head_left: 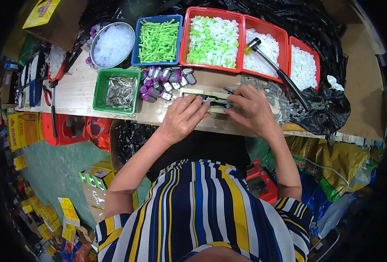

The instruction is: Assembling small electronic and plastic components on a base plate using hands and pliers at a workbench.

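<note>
A long cream-coloured holder (215, 94) with a dark slim part lying along its middle rests near the table's front edge. My left hand (182, 117) is curled over its left end, fingers together and pressing on it. My right hand (255, 111) is at the other end, with thumb and forefinger brought together over the dark part; whatever lies between them is too small to make out. A small pale green piece shows between the two hands. Behind the left hand lies a heap of purple and metallic small motors (165, 81). Grey slim pieces (270, 92) are piled beside the right hand.
Along the back stand a bowl of clear pieces (113, 45), a blue tray (135, 56) of green sticks, and red trays (185, 59) of green and white parts. A hammer (285, 78) leans across them. A green tray (98, 102) holds metal pins; a black bag (326, 109) sits right.
</note>
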`<state>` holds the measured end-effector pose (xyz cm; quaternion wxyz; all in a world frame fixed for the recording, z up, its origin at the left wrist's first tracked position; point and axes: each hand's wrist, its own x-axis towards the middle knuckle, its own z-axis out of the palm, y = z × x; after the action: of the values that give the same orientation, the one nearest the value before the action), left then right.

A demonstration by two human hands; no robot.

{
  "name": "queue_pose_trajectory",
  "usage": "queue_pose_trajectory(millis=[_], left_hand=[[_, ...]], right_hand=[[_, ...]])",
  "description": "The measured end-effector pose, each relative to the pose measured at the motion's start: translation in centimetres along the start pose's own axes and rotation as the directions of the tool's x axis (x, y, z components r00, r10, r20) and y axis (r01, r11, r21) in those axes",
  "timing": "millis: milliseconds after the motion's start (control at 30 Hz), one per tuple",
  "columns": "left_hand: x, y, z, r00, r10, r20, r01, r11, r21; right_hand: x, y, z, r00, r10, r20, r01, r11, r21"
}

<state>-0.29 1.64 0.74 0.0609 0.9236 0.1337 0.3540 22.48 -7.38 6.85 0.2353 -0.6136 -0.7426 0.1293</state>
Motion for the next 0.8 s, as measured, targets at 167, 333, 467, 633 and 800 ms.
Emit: queue_pose_trajectory(millis=[167, 333, 467, 633, 800], left_hand=[[-0.1, -0.2, 0.1, 0.999, 0.036, 0.004, -0.036, 0.999, 0.007], [-0.2, -0.2, 0.1, 1.0, 0.031, 0.003, -0.031, 0.999, 0.011], [-0.1, -0.2, 0.0, 1.0, 0.027, 0.007, -0.027, 1.0, 0.007], [0.0, -0.2, 0.1, 1.0, 0.023, 0.003, -0.023, 1.0, -0.002], [-0.1, -0.2, 0.1, 1.0, 0.016, 0.001, -0.016, 1.0, -0.002]], right_hand=[[-0.1, 0.3, 0.8, 0.999, -0.034, -0.039, 0.033, 0.999, -0.027], [-0.3, 0.5, 1.2, 0.997, -0.023, -0.079, 0.021, 0.999, -0.031], [-0.7, 0.8, 1.3, 0.988, 0.009, -0.153, 0.004, 0.996, 0.084], [-1.1, 0.8, 1.5, 0.978, -0.016, -0.21, 0.035, 0.996, 0.084], [-1.2, 1.0, 2.2, 0.974, -0.004, -0.228, 0.027, 0.995, 0.098]])
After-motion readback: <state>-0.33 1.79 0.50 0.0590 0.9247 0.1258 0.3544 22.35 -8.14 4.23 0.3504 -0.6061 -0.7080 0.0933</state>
